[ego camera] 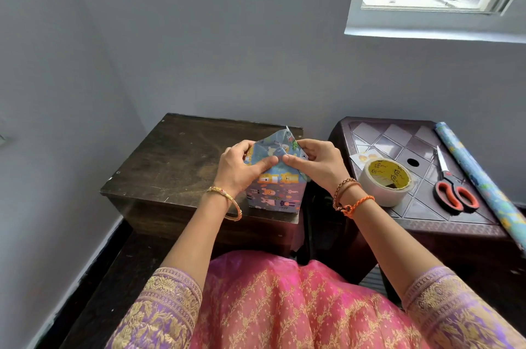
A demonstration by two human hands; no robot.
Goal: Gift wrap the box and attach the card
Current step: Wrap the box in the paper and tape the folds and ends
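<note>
Now, wooden table (170,160): bears the box at its near right corner, within easy reach.
Box (274,192): upright, long axis vertical, open paper flaps pointing up and away.
Left hand (242,169): clamped on the left flap, thumb pressing it inward.
Right hand (316,162): pinches the right flap, likely creasing it for taping.
Tape roll (385,182): right of the box, on the plastic stool (398,135).
</note>
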